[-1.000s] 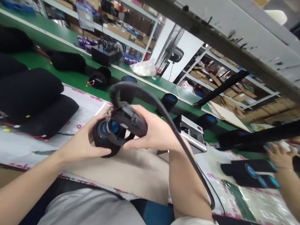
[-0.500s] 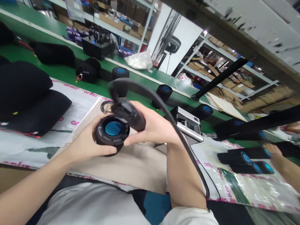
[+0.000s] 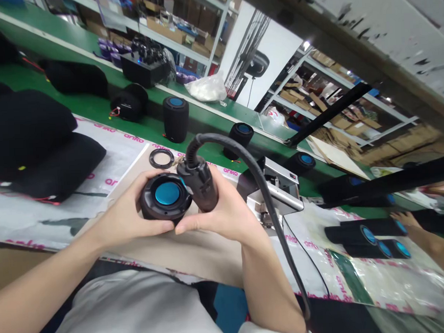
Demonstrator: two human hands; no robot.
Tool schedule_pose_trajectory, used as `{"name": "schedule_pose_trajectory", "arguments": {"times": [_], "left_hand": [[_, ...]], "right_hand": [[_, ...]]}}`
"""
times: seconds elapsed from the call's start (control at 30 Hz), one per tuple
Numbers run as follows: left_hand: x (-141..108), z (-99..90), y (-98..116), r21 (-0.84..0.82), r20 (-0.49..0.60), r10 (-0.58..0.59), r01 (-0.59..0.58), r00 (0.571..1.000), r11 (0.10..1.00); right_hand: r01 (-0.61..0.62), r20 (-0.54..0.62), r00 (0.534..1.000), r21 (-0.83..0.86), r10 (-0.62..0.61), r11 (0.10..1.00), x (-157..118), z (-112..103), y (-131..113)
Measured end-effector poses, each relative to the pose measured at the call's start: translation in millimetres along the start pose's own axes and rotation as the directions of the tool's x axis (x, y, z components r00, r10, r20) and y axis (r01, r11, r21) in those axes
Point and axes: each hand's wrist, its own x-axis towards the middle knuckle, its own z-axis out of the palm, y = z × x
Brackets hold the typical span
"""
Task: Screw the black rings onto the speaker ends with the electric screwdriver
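Observation:
My left hand (image 3: 124, 212) is wrapped round a black cylindrical speaker (image 3: 150, 201), whose blue round end faces up. In my right hand (image 3: 229, 210) is a black corded electric screwdriver (image 3: 201, 184), tilted beside the speaker's right side, its thick cable leaving the top and looping right over my forearm. Its working tip is hidden by the hand. My right thumb reaches to the speaker's lower front edge, near my left thumb. Just behind the speaker, a loose black ring (image 3: 162, 158) lies on the brown sheet (image 3: 207, 248).
Several black speakers, one upright (image 3: 176, 119), stand along the green bench (image 3: 208, 120). A silver metal device (image 3: 278, 191) sits right of my hands. Black fabric-covered pieces (image 3: 33, 140) are piled at left. At far right, a co-worker's hand (image 3: 406, 221) is beside lying speakers (image 3: 350, 233).
My right hand has turned the screwdriver from lying sideways to more upright and moved slightly right. Its cable loop has shifted right, uncovering the ring and the upright speaker behind. The left hand stays put.

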Motion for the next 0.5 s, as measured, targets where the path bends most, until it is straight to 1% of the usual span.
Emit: {"name": "schedule_pose_trajectory", "arguments": {"times": [0.1, 0.2, 0.23, 0.3, 0.37, 0.43, 0.47, 0.5], "left_hand": [[-0.8, -0.3, -1.0, -0.035, 0.018, 0.007, -0.006, 1.0, 0.999], [-1.2, -0.9, -1.6, -0.036, 0.004, 0.008, -0.008, 1.0, 0.999], [-1.3, -1.1, -2.0, -0.036, 0.007, 0.015, -0.014, 1.0, 0.999], [-1.7, -1.2, -3.0, -0.049, 0.017, 0.037, -0.036, 0.999, 0.998], [-2.5, -0.5, -4.4, -0.055, 0.019, 0.046, -0.044, 0.999, 0.998], [-3.8, 1.1, -5.6, -0.039, -0.01, 0.046, -0.047, 0.999, 0.998], [-4.5, 2.3, -5.8, -0.025, -0.024, 0.049, -0.05, 0.998, 0.998], [-5.3, 3.5, -5.6, -0.014, -0.035, 0.053, -0.053, 0.998, 0.998]], "right_hand": [[-0.031, 0.056, 0.998, -0.083, 0.035, 0.996, 1.3, -0.8, 1.1], [-0.051, 0.094, 0.994, -0.056, 0.056, 0.997, 1.7, -2.1, -0.3], [-0.048, 0.088, 0.995, -0.033, 0.051, 0.998, 1.4, -1.2, -1.4], [-0.041, 0.012, 0.999, -0.028, 0.041, 0.999, -0.7, 4.0, -4.3], [-0.063, -0.135, 0.989, -0.065, 0.054, 0.996, -5.4, 14.2, -7.3], [-0.152, -0.29, 0.951, -0.129, 0.109, 0.98, -12.3, 28.2, -8.2], [-0.194, -0.336, 0.933, -0.165, 0.13, 0.967, -16.3, 35.5, -7.5], [-0.233, -0.355, 0.923, -0.205, 0.149, 0.951, -20.4, 42.1, -6.2]]}}
